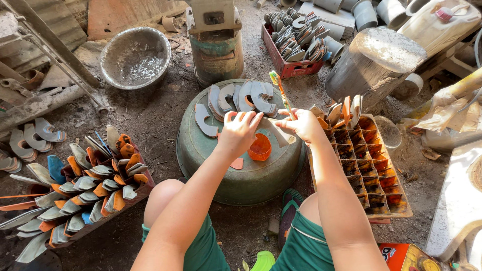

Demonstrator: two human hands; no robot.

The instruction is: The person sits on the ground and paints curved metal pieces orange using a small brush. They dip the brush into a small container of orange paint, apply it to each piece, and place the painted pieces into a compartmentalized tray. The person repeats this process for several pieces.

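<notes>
My left hand [238, 131] holds a curved grey piece with an orange-painted edge [236, 116] over an overturned green basin [241, 175]. A toothbrush [280, 93] with a green and orange head stands upright in my right hand [301, 124], just right of the piece. Below the hands, a small orange cup of paint [259, 147] sits on the basin. Several unpainted grey curved pieces [241, 98] lie along the basin's far edge, and one more [202, 120] lies at its left.
A crate of painted grey and orange pieces [90, 185] stands at my left. A divided orange-stained crate [369, 160] stands at my right. Farther off are a metal bowl [134, 57], a red crate of pieces [296, 42], a concrete cylinder [374, 62] and a rusty can [217, 47].
</notes>
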